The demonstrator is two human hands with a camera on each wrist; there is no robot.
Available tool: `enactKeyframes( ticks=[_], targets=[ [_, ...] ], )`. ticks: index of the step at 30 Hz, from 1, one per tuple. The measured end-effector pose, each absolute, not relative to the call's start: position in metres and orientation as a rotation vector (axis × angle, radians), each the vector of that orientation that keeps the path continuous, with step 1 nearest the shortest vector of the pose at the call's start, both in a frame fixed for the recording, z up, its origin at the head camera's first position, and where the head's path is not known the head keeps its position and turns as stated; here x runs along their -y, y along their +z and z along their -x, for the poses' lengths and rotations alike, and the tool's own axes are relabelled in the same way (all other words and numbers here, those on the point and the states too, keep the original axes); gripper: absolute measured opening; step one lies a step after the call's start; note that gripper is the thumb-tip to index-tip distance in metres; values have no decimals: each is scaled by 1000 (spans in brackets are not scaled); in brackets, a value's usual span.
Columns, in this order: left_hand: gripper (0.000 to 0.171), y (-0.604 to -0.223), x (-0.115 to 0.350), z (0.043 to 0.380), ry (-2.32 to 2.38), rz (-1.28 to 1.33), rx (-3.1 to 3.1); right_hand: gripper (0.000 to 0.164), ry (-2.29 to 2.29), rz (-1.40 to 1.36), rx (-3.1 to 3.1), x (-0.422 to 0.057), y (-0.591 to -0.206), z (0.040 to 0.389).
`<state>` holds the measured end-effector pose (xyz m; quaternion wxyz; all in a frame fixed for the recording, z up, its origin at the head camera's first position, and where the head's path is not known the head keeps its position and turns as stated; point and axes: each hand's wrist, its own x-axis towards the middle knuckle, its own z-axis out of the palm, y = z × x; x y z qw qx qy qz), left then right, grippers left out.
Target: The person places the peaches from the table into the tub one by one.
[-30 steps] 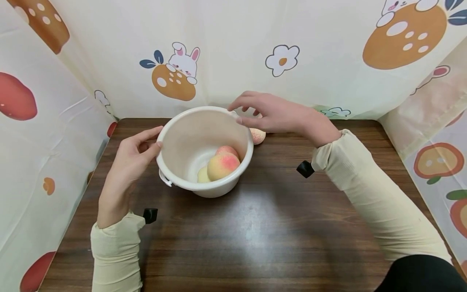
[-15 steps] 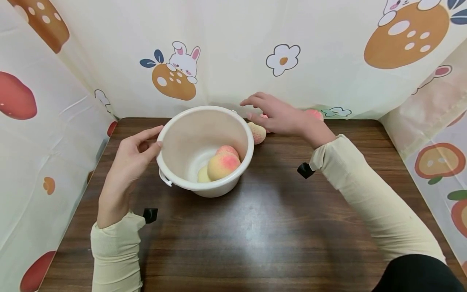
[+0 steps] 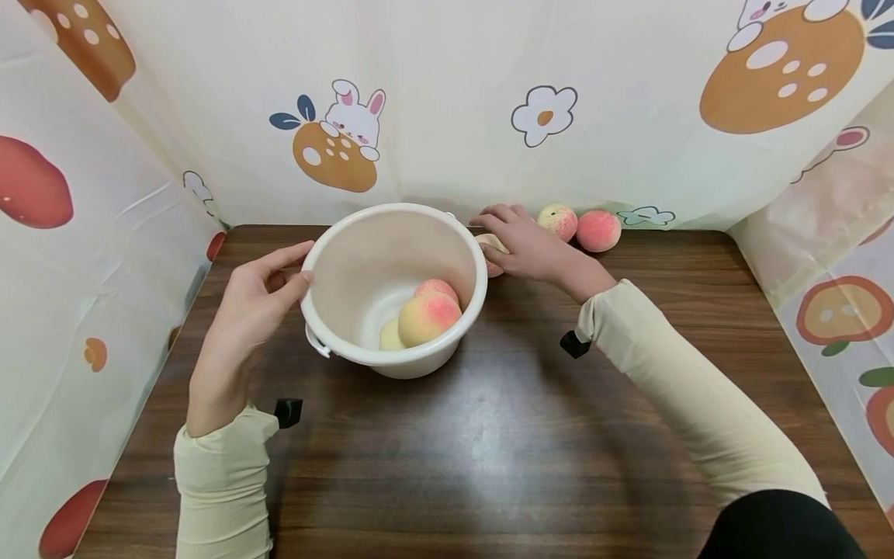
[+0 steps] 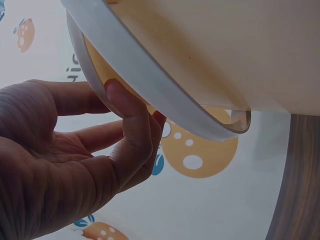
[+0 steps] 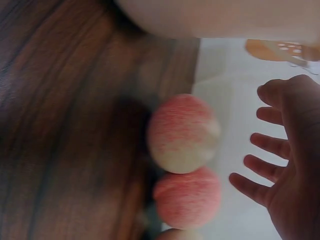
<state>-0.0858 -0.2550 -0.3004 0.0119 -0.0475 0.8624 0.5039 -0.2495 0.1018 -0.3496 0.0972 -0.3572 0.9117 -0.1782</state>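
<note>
A white plastic bucket [image 3: 321,310] stands left of centre on the table. Inside it lie several peaches [image 3: 429,317], yellow with pink blush. My left hand [image 3: 247,303] grips the bucket at its left rim, thumb and fingers curled at the edge; in the left wrist view the fingers [image 4: 127,112] reach the white rim and handle. Just right of the bucket, my right hand [image 3: 524,244] hovers with spread fingers over a peach [image 3: 493,269] that it partly hides. In the right wrist view this hand [image 5: 295,150] has its fingers apart, beside a red-and-yellow peach [image 5: 182,134].
Two more peaches, one pale [image 3: 558,222] and one red [image 3: 598,230], rest along the back edge of the dark wooden table [image 3: 482,442]. A printed curtain [image 3: 447,93] rises right behind them and on both sides.
My right hand has left the bucket's right rim and moved right and down toward the peach beside it. Peaches at the back have come into view. My left hand stays at the rim.
</note>
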Motion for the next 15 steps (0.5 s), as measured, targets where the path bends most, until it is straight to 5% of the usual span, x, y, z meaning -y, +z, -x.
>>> enactKeyframes(
  ticks=[15],
  targets=[
    [49,-300,255,85,1570,152,-2686,61,-250,1221,-2798,-87,-388,250]
  ],
)
